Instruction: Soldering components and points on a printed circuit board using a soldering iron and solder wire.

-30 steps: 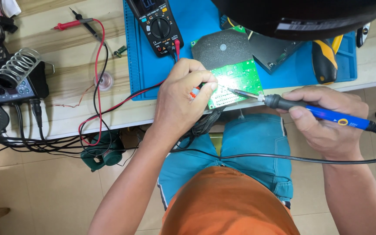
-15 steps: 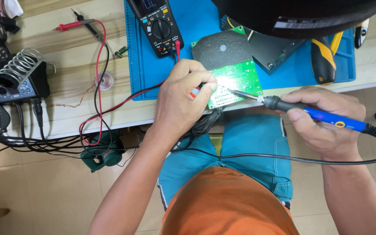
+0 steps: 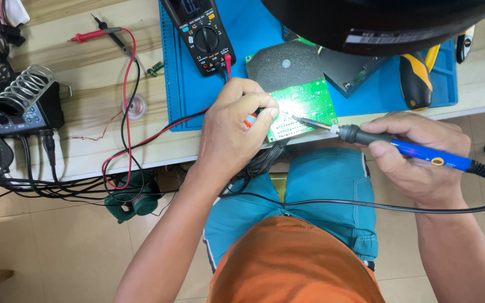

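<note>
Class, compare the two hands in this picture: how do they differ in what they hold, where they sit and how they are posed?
The right hand grips a blue-handled soldering iron in a closed fist; the left hand pinches something small and partly red at its fingertips. The left hand rests over the bench edge beside the green circuit board; the right hand hangs off the bench, only the iron's tip reaching the board. Both are bare and point toward the same board.

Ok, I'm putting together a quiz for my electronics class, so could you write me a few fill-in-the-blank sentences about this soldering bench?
1. The right hand holds a soldering iron with a ____ handle.
2. The iron's tip touches a ____ circuit board.
3. The board lies on a ____ mat.
4. The multimeter has one black lead and one ____ lead.

Missing words: blue; green; blue; red
</note>
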